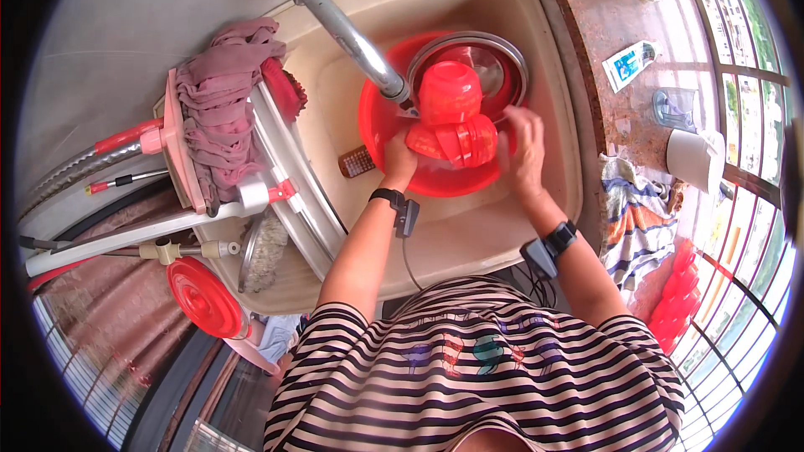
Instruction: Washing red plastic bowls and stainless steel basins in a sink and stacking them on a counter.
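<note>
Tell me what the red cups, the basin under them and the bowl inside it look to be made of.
Red cups: likely translucent plastic, glossy; light glows through them. Red basin: apparently opaque plastic, smooth and shiny. Bowl: seemingly stainless steel, with a bright silvery rim that mirrors red. Both hands, left and right, grip the lower cups.

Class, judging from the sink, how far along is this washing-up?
Done: one red cup sits upturned in the steel bowl. In hand: left hand and right hand hold a red cup over the red basin. Left: that cup; the basin and bowl remain in the sink.
</note>
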Action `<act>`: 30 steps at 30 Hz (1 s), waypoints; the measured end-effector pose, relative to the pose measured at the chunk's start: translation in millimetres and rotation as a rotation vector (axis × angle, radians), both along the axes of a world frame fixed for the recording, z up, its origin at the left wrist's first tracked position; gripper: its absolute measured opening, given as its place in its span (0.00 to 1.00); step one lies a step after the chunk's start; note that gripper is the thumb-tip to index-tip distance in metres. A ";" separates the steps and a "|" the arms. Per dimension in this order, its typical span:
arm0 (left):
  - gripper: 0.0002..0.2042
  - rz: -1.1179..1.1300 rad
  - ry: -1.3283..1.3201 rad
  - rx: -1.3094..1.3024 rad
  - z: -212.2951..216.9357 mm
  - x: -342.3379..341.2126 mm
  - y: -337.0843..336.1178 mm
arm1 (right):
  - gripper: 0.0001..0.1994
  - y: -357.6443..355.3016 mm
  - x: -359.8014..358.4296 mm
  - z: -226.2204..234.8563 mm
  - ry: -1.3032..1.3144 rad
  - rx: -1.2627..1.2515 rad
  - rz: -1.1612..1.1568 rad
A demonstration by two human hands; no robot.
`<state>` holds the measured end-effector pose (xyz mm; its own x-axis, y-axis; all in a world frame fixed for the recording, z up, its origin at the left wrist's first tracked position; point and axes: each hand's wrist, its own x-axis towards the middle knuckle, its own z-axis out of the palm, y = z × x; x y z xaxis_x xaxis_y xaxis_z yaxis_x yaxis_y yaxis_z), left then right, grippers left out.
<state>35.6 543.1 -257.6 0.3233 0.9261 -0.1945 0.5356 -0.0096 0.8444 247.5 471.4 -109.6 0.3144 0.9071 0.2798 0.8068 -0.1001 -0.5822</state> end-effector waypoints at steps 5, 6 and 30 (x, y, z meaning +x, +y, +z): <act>0.13 -0.060 0.177 0.121 14.0 12.8 -5.8 | 0.17 -27.1 -51.1 -20.6 0.176 -0.384 0.422; 0.12 -0.076 0.218 0.219 15.6 12.2 -8.8 | 0.17 -26.4 -56.8 -21.7 0.170 -0.432 0.423; 0.23 -0.161 0.055 0.071 43.2 -7.7 4.1 | 0.22 -15.2 -10.2 -68.1 -0.216 -0.319 0.123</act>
<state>27.8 547.2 -214.4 0.4588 0.8754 -0.1522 0.5681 -0.1574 0.8078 237.3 456.3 -177.7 0.1627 0.9863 0.0259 0.9246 -0.1433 -0.3529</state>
